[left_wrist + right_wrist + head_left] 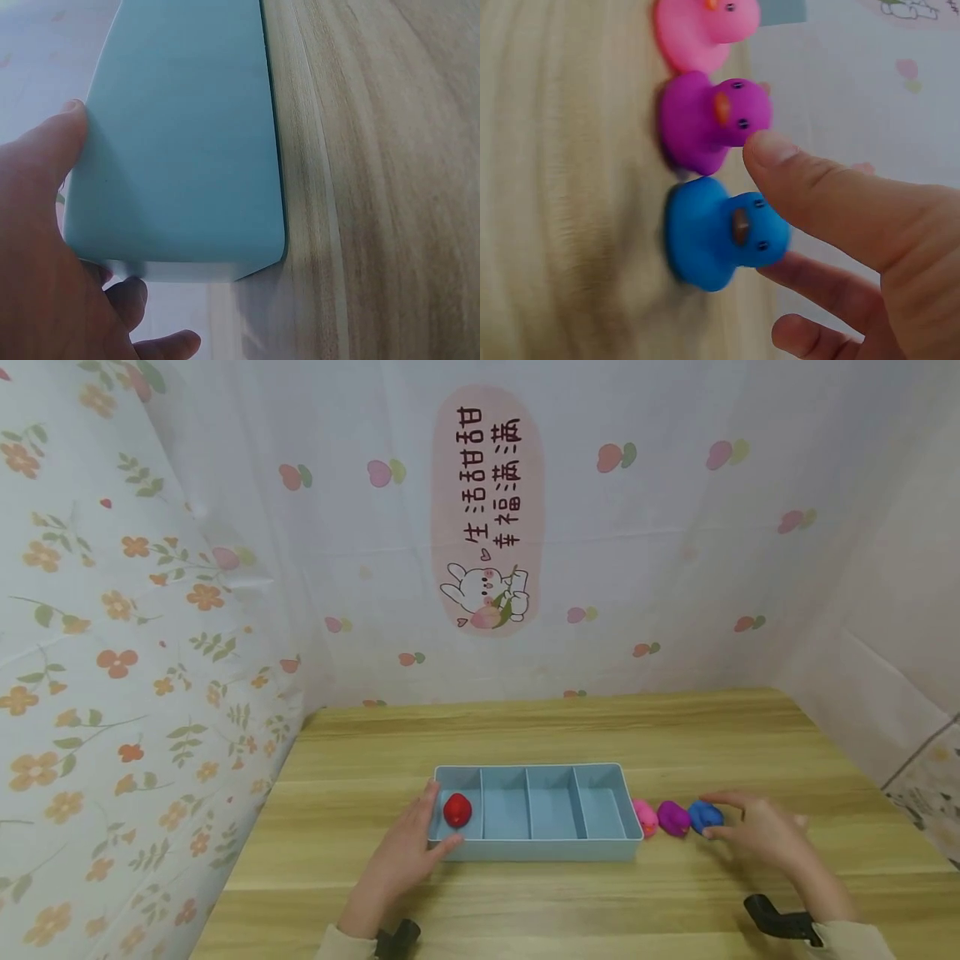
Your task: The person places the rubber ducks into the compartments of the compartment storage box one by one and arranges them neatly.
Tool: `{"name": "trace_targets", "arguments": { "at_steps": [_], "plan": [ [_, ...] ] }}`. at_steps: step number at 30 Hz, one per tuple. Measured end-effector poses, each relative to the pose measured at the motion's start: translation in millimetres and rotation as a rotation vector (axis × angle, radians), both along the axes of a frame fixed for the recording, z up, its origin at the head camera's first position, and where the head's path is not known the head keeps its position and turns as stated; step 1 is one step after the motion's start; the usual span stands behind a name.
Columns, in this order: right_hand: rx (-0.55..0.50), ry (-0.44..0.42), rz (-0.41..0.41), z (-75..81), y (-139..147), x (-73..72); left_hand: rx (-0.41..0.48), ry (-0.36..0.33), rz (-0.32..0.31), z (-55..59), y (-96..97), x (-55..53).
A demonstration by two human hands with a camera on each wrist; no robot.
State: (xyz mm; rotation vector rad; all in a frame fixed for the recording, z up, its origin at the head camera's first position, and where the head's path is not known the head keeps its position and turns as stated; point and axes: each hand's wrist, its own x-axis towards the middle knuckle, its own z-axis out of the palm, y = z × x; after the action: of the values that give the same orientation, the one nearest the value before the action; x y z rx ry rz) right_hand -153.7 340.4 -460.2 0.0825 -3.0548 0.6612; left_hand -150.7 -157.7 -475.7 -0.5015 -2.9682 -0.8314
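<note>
From right wrist (only), blue duck (700, 240) shows eyes (762, 246).

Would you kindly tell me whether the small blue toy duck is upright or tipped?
Upright: in the right-wrist view, the small blue toy duck has its base toward the wooden tabletop, head uppermost.

Fingers (829, 291) beside blue duck (705, 236)

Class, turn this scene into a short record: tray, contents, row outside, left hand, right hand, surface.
tray: pale blue, four compartments
contents: red toy in the leftmost compartment
row outside, from the tray rightward: pink duck, purple duck, blue duck
left hand: touches the tray's left end
right hand: at the blue duck; grip unclear
surface: wood-grain table
</note>
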Motion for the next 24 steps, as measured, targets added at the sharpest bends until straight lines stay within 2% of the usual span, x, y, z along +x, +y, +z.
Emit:
{"name": "trace_targets", "arguments": {
  "at_steps": [9,14,24],
  "plan": [
    [-0.022,0.025,-0.015,-18.9,3.5,-0.2,0.016,0.007,-0.007,3.0,0.0,0.8],
    [-0.016,0.028,-0.04,-22.7,4.5,0.3,0.012,-0.016,0.0,2.7,0.2,0.4],
    [-0.027,0.065,-0.066,-26.0,3.3,-0.6,0.014,0.005,-0.006,1.5,-0.9,-0.1]
  ]
}}
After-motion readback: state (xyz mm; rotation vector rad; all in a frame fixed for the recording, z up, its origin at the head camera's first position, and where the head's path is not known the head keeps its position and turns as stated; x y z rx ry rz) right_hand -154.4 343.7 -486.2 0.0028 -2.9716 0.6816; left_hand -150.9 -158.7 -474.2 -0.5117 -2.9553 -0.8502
